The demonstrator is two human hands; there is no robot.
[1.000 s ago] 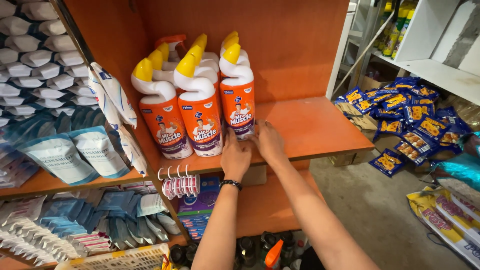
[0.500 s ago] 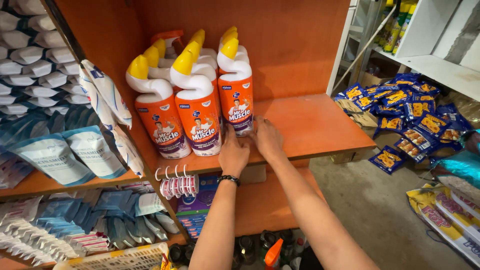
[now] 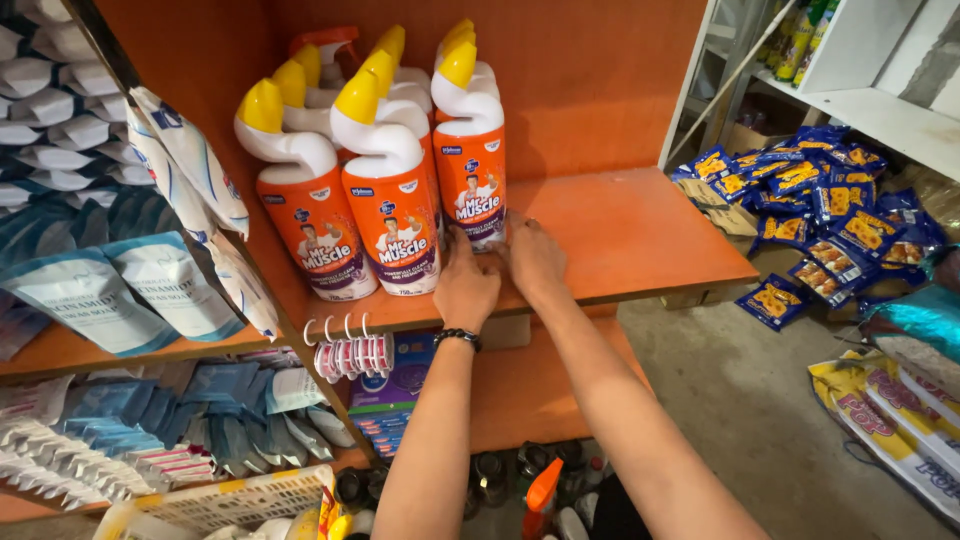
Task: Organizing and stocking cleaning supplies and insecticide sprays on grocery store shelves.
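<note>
Both the left hand (image 3: 466, 285) and right hand (image 3: 533, 257) rest loosely open against the base of the rightmost orange bottle (image 3: 470, 170) on the orange shelf (image 3: 640, 230), gripping nothing.

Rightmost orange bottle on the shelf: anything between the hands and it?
Nothing visible. The left hand and right hand both rest at the base of the rightmost orange bottle, fingers against it. The neighbouring orange bottle stands close on its left; the orange shelf to its right is bare.

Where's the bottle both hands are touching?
Head view, centre: the rightmost orange bottle on the orange shelf, left hand and right hand at its base.
</note>
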